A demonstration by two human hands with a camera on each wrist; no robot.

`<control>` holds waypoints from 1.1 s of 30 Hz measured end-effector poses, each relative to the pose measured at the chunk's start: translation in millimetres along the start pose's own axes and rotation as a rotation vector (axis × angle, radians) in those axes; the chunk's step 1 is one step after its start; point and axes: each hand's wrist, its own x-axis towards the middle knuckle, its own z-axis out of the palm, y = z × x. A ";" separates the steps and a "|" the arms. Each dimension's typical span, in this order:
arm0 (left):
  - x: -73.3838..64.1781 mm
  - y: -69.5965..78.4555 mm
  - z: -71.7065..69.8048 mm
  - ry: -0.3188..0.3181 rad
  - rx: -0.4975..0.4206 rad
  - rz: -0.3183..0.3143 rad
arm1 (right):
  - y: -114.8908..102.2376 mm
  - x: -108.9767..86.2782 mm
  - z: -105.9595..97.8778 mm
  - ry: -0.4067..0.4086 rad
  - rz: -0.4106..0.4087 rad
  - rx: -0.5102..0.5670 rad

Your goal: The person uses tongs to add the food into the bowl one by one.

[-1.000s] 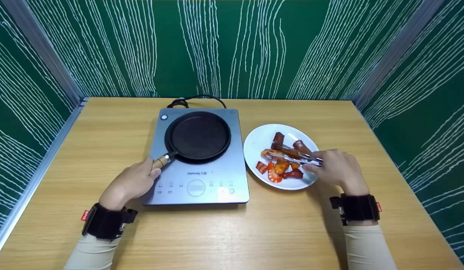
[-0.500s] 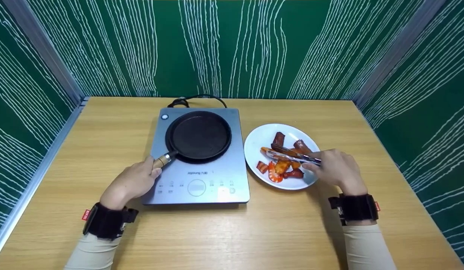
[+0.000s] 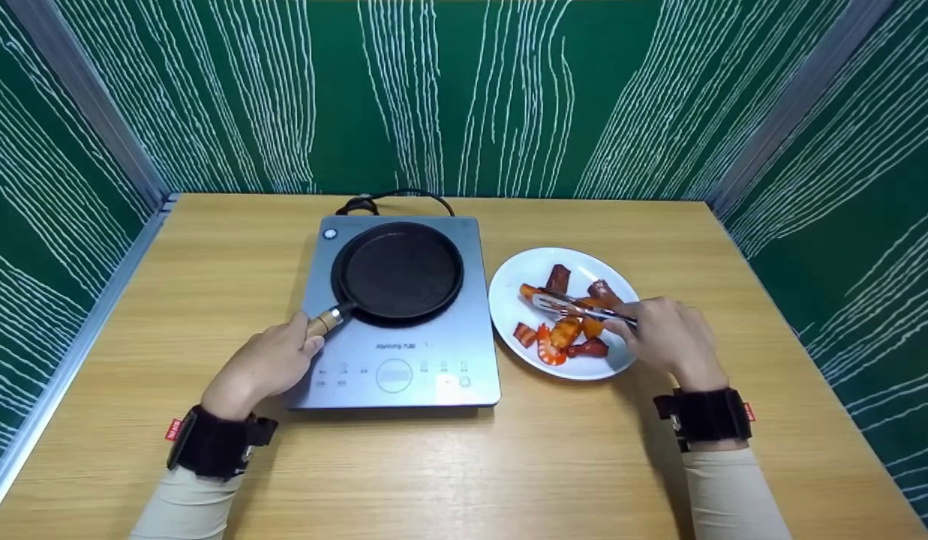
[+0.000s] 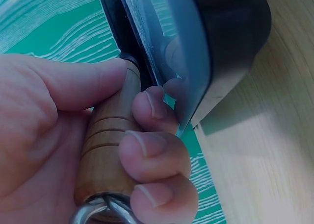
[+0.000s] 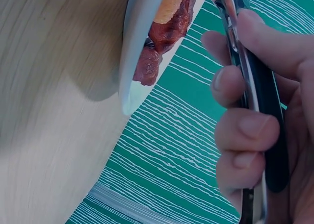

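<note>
- Your left hand [image 3: 261, 366] curls round the wooden handle [image 3: 324, 323] of the black frying pan [image 3: 403, 270], which sits on the induction cooker [image 3: 441, 337].
- Your right hand [image 3: 672, 337] grips the metal tongs [image 3: 593, 311] above the white plate [image 3: 511, 279], their tips at an orange food piece [image 3: 529, 292]; you cannot tell whether they pinch it.
- A shrimp [image 3: 549, 347] lies on the plate's near side.

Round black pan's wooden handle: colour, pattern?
The wooden handle is light brown with thin darker rings around it; shows best in the left wrist view.
</note>
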 end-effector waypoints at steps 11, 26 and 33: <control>0.7 0.3 -0.7 -0.017 -0.021 -0.011 | -14.5 -3.0 -4.9 0.087 -0.026 0.000; -2.7 2.9 -1.5 -0.084 -0.083 -0.043 | -86.7 28.4 -10.3 0.334 -0.204 0.027; -2.8 2.0 -2.9 -0.078 -0.060 -0.029 | -126.5 59.3 -10.7 0.414 -0.263 -0.049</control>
